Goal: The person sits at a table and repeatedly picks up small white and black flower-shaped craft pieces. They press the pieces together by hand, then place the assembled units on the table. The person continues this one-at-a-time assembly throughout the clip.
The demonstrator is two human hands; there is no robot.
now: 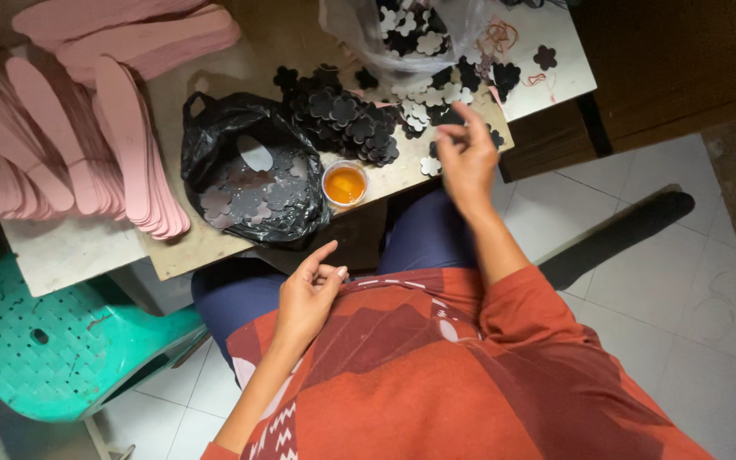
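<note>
Left hand (307, 294) rests loosely curled on the lap, holding nothing. Right hand (466, 158) is over the worktop (189, 243) near edge, fingertips pinched; can't tell what's between them. Flower cutouts (347, 119) are piled mid-worktop beside it. Orange glue cup (344, 184) and black bag (249, 175) sit at near edge, pink insoles (87, 145) at left edge, clear bag (411, 34) at far edge. White tile floor (666, 281), green plastic stool (53, 341).

I see my rust-orange short-sleeved shirt (436, 375) with darker maroon patches and a white zigzag print, dark navy trousers (423, 243) beneath, and both forearms bare, without rings or watch.
</note>
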